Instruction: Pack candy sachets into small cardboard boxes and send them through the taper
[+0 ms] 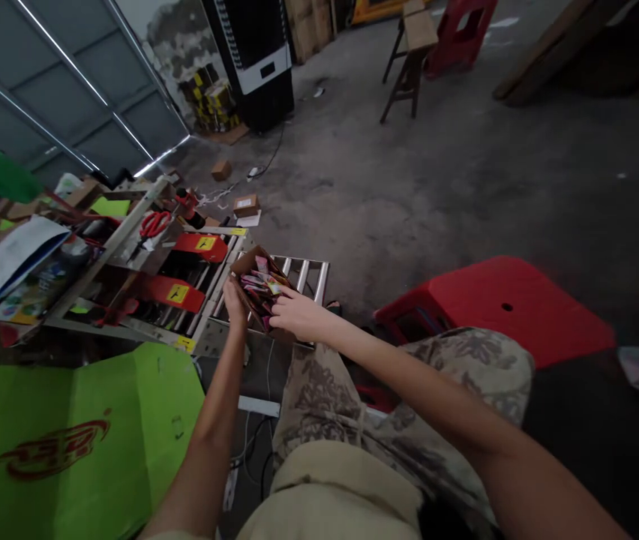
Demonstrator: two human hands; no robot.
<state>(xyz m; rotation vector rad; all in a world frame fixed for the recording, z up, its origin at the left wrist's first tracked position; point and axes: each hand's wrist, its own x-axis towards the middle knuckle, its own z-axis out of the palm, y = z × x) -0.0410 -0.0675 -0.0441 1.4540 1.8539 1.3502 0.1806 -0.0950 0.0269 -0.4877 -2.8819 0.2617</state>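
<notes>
Cardboard box [244, 264] of packets [260, 280] is over near edge of roller conveyor [304, 276], probably light, stiff (hold 2 opposite walls). Left hand [234, 304] braces its side, right hand [292, 313] touches packets; clamping I cannot tell.

A beige top [325, 499] and brown-patterned trousers [319, 394] are worn.

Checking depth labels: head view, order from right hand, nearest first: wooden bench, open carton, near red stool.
1. Open carton: at the right hand.
2. Near red stool: off to its right.
3. Wooden bench: beyond, upper right.
</notes>
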